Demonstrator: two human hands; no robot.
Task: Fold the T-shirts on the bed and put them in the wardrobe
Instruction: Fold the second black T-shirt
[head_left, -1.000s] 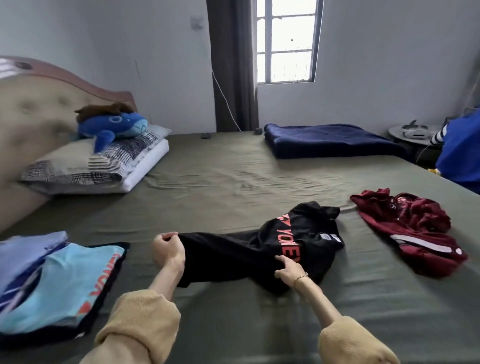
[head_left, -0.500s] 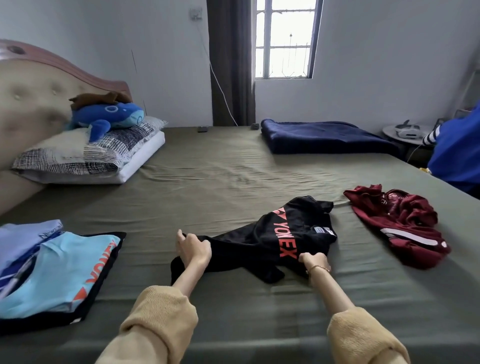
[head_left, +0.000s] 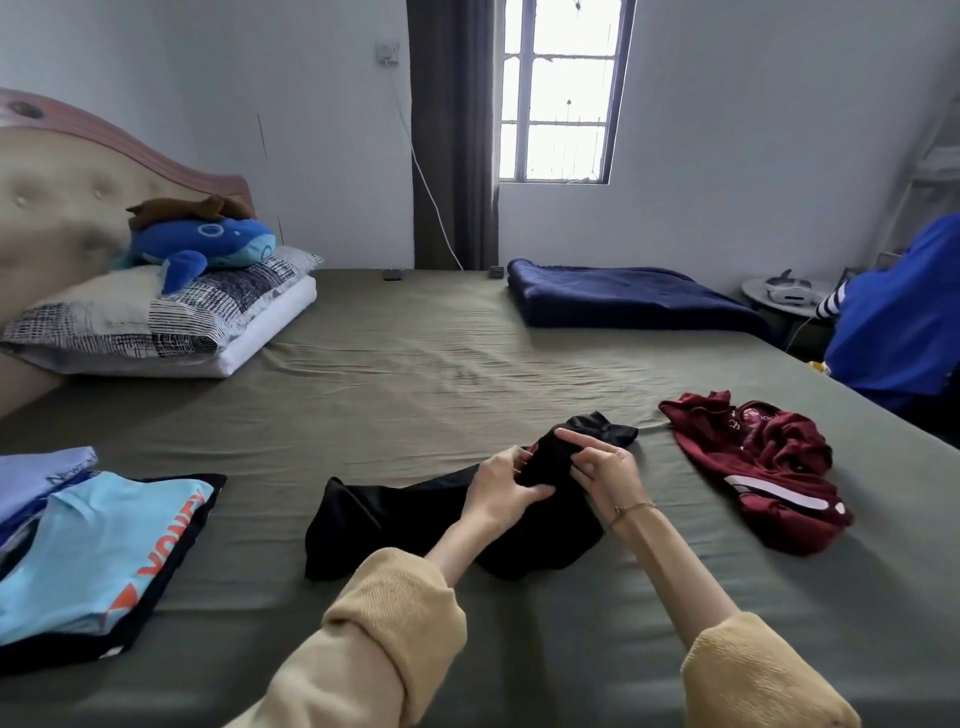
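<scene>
Two hands I see bunching the black T-shirt (head_left: 415, 514) mid-bed (head_left: 415, 374), left hand (head_left: 501, 486) and right hand (head_left: 605, 475) each pinching its crumpled upper end, lower half lying limp and creased.

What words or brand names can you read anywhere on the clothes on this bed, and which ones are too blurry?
"VONEX", as it seems to read, in orange letters on the light blue T-shirt; the last letter is partly cut off.
Dark script on the lavender shirt: too small to read.
White lettering starting "Ch" on the maroon T-shirt: too crumpled to read.
Black T-shirt: no print visible.
</scene>
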